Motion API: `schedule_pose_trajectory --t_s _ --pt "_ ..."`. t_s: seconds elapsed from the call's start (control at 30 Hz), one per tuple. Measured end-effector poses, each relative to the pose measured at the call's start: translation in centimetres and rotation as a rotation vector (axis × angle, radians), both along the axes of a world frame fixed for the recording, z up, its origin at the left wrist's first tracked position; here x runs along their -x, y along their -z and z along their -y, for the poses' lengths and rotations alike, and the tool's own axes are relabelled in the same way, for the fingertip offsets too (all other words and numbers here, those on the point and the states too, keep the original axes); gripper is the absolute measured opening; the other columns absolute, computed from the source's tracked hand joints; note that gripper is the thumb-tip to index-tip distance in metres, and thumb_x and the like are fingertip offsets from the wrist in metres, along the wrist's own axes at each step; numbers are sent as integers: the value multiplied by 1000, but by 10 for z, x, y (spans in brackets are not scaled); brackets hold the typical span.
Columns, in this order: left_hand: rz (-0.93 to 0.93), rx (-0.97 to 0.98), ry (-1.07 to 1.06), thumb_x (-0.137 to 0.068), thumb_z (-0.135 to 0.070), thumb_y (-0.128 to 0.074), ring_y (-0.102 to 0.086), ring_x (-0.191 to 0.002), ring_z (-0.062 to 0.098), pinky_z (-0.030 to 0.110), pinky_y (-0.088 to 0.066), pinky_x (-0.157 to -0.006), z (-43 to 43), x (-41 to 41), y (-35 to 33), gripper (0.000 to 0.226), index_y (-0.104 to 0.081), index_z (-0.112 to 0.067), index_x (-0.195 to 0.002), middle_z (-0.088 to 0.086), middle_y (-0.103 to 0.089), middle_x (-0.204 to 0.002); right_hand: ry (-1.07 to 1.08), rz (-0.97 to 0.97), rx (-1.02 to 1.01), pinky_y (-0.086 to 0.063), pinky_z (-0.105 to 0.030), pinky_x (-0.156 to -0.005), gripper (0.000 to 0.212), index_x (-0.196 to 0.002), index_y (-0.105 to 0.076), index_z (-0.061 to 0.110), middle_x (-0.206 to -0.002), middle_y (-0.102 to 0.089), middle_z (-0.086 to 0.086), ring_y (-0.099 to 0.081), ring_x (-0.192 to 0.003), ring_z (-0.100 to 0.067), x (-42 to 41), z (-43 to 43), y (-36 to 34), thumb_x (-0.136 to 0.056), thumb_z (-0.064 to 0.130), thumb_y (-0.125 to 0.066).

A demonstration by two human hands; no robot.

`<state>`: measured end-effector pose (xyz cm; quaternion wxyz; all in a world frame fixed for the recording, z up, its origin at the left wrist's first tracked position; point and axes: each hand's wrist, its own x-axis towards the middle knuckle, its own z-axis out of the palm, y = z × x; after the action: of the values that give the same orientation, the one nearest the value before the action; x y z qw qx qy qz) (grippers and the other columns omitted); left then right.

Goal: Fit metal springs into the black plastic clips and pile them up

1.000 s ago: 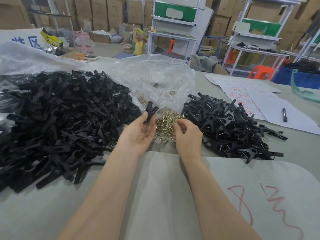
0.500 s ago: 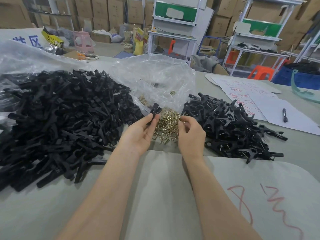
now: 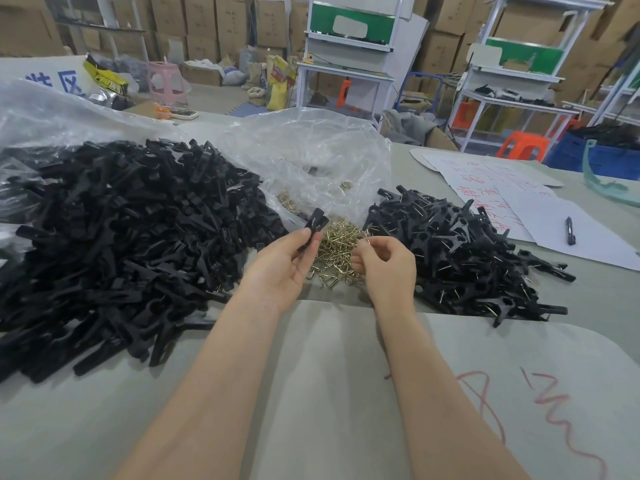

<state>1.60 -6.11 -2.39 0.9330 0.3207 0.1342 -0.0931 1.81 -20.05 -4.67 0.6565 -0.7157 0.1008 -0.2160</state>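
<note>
the left hand (image 3: 280, 268) is raised just over the tabletop (image 3: 104, 410), palm turned up and toward the right. its grip is clamped on one black clip (image 3: 313, 225), pinched between thumb and fingertips, with the clip's far end sticking up and tilted to the right. the right hand (image 3: 388, 268) sits just beside it with its back to the camera and fingers curled. its grip is closed together on a small metal spring (image 3: 369, 241) that shows at the fingertips. the two hands are near each other but do not touch.

directly under and beyond both hands lies a loose heap of brass-coloured springs (image 3: 334, 254), spilling from the mouth of a crumpled clear plastic bag (image 3: 311, 150) at the far middle. a large mound of black clips (image 3: 121, 237) fills the left side of the tabletop, partly lying on more clear plastic at the far left. to the right of the springs is a smaller pile of clips with metal wires showing in them (image 3: 460, 258).

the forearms cross a pale sheet (image 3: 346, 375) on the near tabletop, which bears red marks (image 3: 547, 403) at its right. at the far right lie white papers (image 3: 540, 216) with red writing, and a dark pen (image 3: 569, 230) rests on them.
</note>
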Motion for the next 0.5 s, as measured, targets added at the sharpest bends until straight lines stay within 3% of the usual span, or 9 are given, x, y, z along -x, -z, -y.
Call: schedule_pose_trajectory --t_s 0.1,0.23,0.27,0.37,0.4,0.5 --pt "25 -44 -21 -87 9 -57 -69 -80 17 17 -57 -67 2 0 1 7 -61 7 -92 17 -67 -87 -62 28 -191 -54 -18 -62 10 -87 -62 10 -71 -69 -4 -66 -62 -9 -1 1 -3 -91 2 -58" --pt "81 -155 -24 -86 12 -58 -70 -68 13 15 -56 -68 6 1 2 7 -61 7 -89 11 -70 -72 -113 63 -220 -52 -15 -57 13 -94 -60 14 -69 -70 0 -67 -60 -6 -1 0 -4 -92 1 -57" --pt "115 -276 -29 -86 9 -60 -70 -70 12 16 -56 -70 7 1 3 8 -62 6 -93 9 -71 -73 -123 65 -211 -51 -14 -57 14 -93 -60 15 -67 -71 2 -67 -60 -5 -1 -1 -4 -93 2 -57" --pt "265 -1022 -121 -83 -11 -72 -65 -86 14 24 -51 -81 8 0 11 17 -63 -10 -97 1 -69 -88 -143 66 -202 -51 -15 -57 13 -92 -63 16 -67 -72 3 -68 -63 -6 -1 0 -5 -95 6 -55" --pt "321 -1167 -154 -82 -15 -73 -63 -86 13 24 -48 -81 8 1 11 18 -61 -17 -94 -5 -66 -88 -142 67 -206 -51 -15 -57 15 -89 -64 16 -67 -72 4 -68 -63 -7 -1 0 -6 -95 7 -54" --pt "457 -1240 -168 -81 -15 -73 -64 -85 11 24 -49 -82 10 5 12 22 -56 -25 -90 -7 -67 -88 -116 57 -238 -51 -14 -57 17 -82 -68 18 -65 -71 6 -66 -63 -5 -1 3 -9 -93 10 -58"
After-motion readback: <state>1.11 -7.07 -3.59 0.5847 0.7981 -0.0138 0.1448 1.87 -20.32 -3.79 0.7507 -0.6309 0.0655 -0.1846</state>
